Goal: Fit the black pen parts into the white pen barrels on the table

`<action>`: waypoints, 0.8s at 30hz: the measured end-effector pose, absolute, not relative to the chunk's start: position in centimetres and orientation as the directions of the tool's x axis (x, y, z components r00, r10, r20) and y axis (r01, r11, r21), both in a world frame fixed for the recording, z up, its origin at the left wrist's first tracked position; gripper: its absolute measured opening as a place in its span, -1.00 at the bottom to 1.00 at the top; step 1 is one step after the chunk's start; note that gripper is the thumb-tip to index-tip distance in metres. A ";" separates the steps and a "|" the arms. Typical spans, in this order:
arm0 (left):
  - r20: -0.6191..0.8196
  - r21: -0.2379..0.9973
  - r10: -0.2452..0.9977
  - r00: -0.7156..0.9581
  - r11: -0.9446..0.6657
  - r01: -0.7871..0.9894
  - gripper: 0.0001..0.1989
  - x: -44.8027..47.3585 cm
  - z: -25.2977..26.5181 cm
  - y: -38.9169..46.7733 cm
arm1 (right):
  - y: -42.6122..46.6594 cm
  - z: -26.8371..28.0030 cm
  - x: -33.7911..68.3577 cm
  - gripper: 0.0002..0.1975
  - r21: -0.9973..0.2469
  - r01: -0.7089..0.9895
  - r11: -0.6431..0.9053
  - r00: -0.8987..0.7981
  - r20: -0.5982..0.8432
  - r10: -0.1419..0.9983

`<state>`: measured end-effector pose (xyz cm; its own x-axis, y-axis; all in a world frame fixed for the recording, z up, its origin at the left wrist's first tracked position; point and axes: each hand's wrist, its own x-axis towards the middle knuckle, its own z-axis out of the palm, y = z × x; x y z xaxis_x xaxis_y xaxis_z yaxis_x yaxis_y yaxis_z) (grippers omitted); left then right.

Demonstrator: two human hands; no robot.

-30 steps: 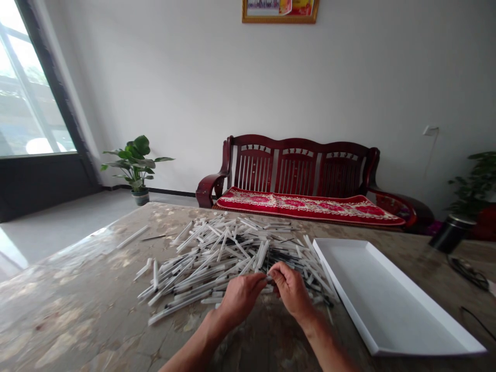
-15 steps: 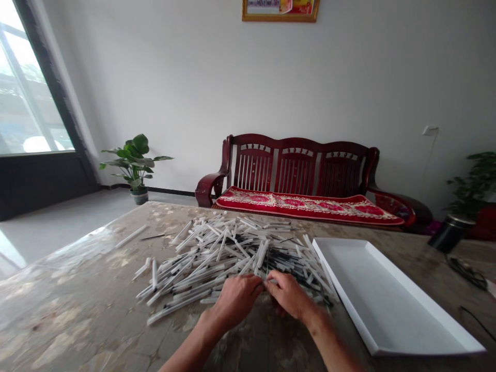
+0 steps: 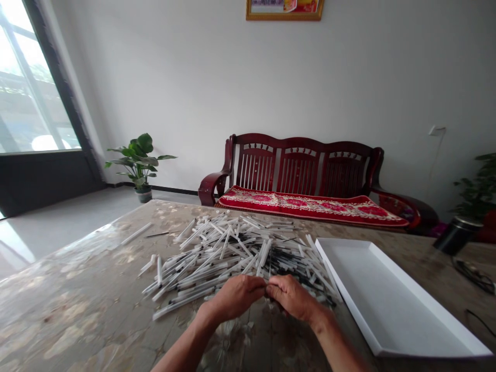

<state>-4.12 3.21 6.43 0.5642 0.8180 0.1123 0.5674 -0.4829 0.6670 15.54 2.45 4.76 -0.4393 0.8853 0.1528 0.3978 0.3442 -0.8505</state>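
My left hand (image 3: 242, 295) and my right hand (image 3: 292, 297) meet at the near edge of a heap of pen parts. Both are closed, thumbs and fingers pinched together with the fingertips touching or nearly so. Whatever they pinch is small and mostly hidden by the fingers. The heap holds many white pen barrels (image 3: 209, 268), several with dark ends. Thin black pen pieces (image 3: 289, 261) lie together just beyond my right hand. A short bundle of white tubes (image 3: 264, 252) rests on top of the heap.
A shallow white tray (image 3: 395, 294) lies right of the heap. One loose white tube (image 3: 136, 233) and a thin dark rod (image 3: 157, 234) lie apart at the left. A black cylinder (image 3: 457, 235) and cables (image 3: 475, 276) are at the far right. Behind the table (image 3: 85, 299) stands a wooden bench (image 3: 300, 165).
The view has shifted slightly, so the scene sits a little further right. My hands stay pinched together at the heap's near edge, with the fingers slightly regrouped.
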 end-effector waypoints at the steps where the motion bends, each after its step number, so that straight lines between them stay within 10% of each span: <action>1: 0.094 0.702 0.812 0.576 -0.464 0.540 -0.76 -4.2 6.5 3.4 | 2.3 4.8 15.5 -0.59 -0.850 0.400 0.343 -0.452 0.143 0.880; 11: -0.187 0.976 0.771 0.609 0.076 0.203 -0.52 -6.6 7.0 3.9 | 3.4 5.4 17.5 -0.58 -0.927 0.303 0.220 -0.305 0.124 0.944; 18: 0.275 0.805 0.954 0.121 -0.297 0.514 -0.69 -5.9 5.3 5.4 | 5.2 3.6 18.5 -0.81 -0.628 0.696 0.349 -0.100 0.397 0.913; 24: 0.432 0.661 0.895 0.111 -0.398 0.636 -0.55 -5.9 3.6 7.0 | 5.7 2.0 19.4 -0.75 -0.461 0.872 0.166 0.054 0.426 0.903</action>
